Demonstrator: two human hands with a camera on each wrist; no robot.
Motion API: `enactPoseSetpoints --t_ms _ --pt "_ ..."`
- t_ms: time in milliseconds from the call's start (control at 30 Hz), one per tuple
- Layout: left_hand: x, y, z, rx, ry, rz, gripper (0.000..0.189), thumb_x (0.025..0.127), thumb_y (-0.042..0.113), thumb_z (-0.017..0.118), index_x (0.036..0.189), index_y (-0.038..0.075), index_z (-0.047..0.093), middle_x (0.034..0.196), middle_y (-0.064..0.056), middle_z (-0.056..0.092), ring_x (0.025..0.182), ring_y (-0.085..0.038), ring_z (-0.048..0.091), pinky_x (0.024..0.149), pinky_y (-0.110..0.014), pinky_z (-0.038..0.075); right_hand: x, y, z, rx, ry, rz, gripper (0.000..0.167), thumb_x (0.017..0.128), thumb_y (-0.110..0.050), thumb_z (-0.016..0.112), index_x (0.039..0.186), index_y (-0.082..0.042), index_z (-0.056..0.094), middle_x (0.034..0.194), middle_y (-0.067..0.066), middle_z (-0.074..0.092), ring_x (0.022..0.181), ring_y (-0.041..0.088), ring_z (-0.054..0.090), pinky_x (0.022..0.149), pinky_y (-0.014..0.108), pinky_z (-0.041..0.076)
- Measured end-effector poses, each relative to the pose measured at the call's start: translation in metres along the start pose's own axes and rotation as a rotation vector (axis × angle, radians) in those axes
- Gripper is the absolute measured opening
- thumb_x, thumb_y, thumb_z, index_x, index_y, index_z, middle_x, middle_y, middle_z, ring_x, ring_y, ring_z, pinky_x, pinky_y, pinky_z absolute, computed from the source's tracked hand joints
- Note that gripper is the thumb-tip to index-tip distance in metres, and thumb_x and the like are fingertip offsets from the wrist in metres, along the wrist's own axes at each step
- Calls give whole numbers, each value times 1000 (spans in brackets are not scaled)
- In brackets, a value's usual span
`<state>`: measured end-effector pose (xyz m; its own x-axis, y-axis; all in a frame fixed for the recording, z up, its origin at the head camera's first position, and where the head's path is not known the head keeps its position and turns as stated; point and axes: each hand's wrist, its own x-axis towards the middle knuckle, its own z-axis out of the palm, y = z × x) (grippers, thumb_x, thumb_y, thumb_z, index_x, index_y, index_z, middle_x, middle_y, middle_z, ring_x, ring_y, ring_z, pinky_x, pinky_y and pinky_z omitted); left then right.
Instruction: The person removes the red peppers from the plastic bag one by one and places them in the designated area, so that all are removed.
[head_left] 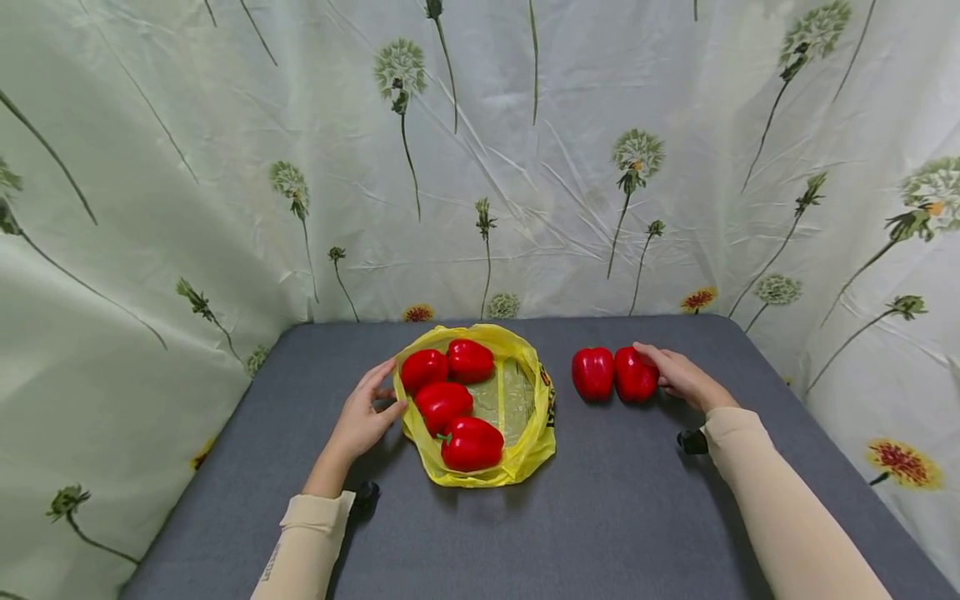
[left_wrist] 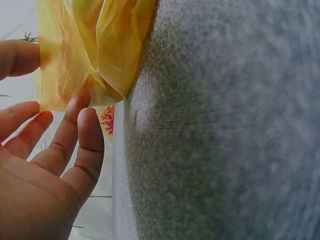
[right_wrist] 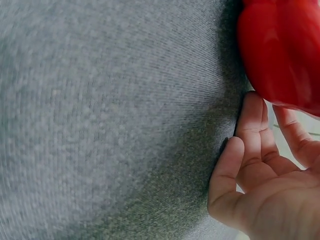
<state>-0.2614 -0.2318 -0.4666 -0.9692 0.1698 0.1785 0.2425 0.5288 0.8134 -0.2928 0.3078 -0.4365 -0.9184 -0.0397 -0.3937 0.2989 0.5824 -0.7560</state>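
Note:
A yellow plastic bag (head_left: 536, 450) stands on the table with its mouth rolled wide, and several red bell peppers (head_left: 444, 407) lie inside. My left hand (head_left: 367, 417) is at the bag's left side, fingers spread and loosely bent. In the left wrist view its fingertips (left_wrist: 90, 127) meet the yellow plastic (left_wrist: 117, 45) from outside. To the right of the bag, two more red bell peppers sit side by side, the left one (head_left: 592, 374) close against the right one (head_left: 634, 379). My right hand (head_left: 686, 379) touches the right pepper (right_wrist: 282, 50) with extended fingers; its thumb is hidden in the right wrist view.
A dark grey cloth covers the table (head_left: 570, 525). Behind and at both sides hangs a pale curtain (head_left: 480, 167) with dandelion prints. Black wrist devices sit below the left sleeve (head_left: 303, 533) and beside the right sleeve (head_left: 772, 492).

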Motion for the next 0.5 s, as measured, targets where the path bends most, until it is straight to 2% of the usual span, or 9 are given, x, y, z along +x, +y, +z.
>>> enactPoseSetpoints --t_ms 167,233,300,400,500 --pt "0 -1 0 -5 10 3 78 97 4 76 166 4 39 169 -21 39 121 -42 70 75 -19 54 2 1 -1 40 -27 -54 86 111 -59 25 167 6 21 166 34 32 142 48 45 122 61 38" --pt "1 -1 0 -6 13 7 78 97 4 76 166 4 39 169 -21 39 120 -42 70 75 -19 54 2 2 -2 43 -34 -70 82 112 -54 22 168 6 20 173 32 24 147 48 43 125 62 34" --pt "1 -1 1 -4 10 8 79 97 3 76 166 4 39 169 -21 39 121 -42 70 74 -19 53 2 3 -2 43 -28 -69 80 112 -51 22 166 7 24 169 32 30 140 44 47 122 59 38" --pt "1 0 1 -1 2 8 78 97 5 76 166 4 39 169 -21 40 120 -42 70 73 -19 53 1 7 -3 31 -12 -72 75 113 -47 23 162 9 31 151 28 46 123 32 52 110 49 46" --pt "2 1 1 4 -4 7 78 97 5 76 166 5 39 169 -21 40 121 -42 70 73 -19 54 1 9 -4 42 0 -69 73 112 -47 26 157 10 35 122 14 52 109 22 51 98 39 47"
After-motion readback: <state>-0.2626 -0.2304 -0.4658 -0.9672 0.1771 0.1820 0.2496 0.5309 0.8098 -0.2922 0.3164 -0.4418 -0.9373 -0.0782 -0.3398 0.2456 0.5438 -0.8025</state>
